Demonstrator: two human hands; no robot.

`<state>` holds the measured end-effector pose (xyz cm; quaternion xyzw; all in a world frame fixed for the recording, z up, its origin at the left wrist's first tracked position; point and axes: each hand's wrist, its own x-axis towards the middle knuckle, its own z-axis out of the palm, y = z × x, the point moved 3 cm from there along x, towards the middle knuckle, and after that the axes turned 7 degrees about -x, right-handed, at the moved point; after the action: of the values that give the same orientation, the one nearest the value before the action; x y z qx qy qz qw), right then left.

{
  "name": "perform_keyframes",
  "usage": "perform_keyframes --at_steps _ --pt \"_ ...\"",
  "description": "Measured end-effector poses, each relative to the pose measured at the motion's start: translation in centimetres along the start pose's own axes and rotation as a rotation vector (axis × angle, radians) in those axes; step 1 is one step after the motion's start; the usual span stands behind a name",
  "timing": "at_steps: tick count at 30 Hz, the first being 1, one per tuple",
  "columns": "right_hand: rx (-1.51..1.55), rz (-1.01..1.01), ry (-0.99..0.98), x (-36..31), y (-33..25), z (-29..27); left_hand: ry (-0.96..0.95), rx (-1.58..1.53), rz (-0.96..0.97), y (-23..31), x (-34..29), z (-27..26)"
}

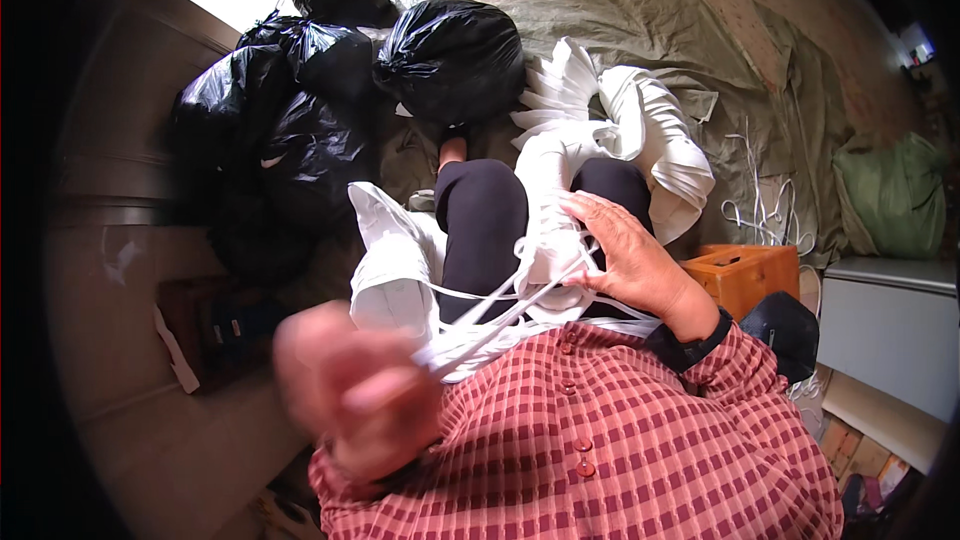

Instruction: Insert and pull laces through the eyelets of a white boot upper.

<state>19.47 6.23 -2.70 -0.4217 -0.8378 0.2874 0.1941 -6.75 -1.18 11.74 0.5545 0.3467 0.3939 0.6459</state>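
Observation:
Across my lap lies a long bundle of stacked white fabric pieces (550, 175), with white cord (488, 318) looped around its near end. My right hand (635, 255) grips the side of this bundle, thumb and fingers bent around it beside the cord. Off to the left, my left hand (360, 380) is smeared by motion. Taut strands of cord run from the bundle into it, and its fingers look closed on them. Another white fabric stack (395, 265) stands by my left leg. A folded white stack (660, 145) curves beyond my right knee.
Several filled black plastic bags (450, 60) are heaped at the far left. A grey-green cloth (640, 25) covers the floor ahead. On the right are a wooden box (745, 275), loose white cords (765, 215), a green sack (890, 190) and a grey box-like case (890, 330).

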Motion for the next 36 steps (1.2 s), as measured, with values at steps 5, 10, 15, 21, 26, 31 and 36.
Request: perform_keyframes --at_steps 5,10,15,21,26,31,36 --pt "-0.063 -0.060 0.012 -0.2 -0.8 -0.1 0.078 0.524 0.743 8.9 -0.5 1.9" --pt "0.074 -0.286 -0.093 -1.4 -4.7 1.4 -0.054 0.487 0.639 8.5 1.6 1.8" --pt "0.355 -0.134 -0.176 -2.9 -4.1 1.1 0.221 -0.014 0.381 0.3 4.4 -1.0" --pt "1.212 0.401 0.114 -1.8 -2.1 -2.2 0.627 0.832 0.280 -7.6 5.1 -3.9" --pt "1.155 0.263 0.117 -0.2 -3.3 -4.5 0.243 0.885 0.254 -12.1 4.8 0.7" --pt "1.045 0.328 0.041 -2.4 -4.4 -4.9 0.156 0.935 0.259 -14.7 5.8 1.4" --pt "1.133 0.324 -0.050 -4.6 -4.7 -5.1 0.014 1.006 0.146 -14.0 6.3 1.0"
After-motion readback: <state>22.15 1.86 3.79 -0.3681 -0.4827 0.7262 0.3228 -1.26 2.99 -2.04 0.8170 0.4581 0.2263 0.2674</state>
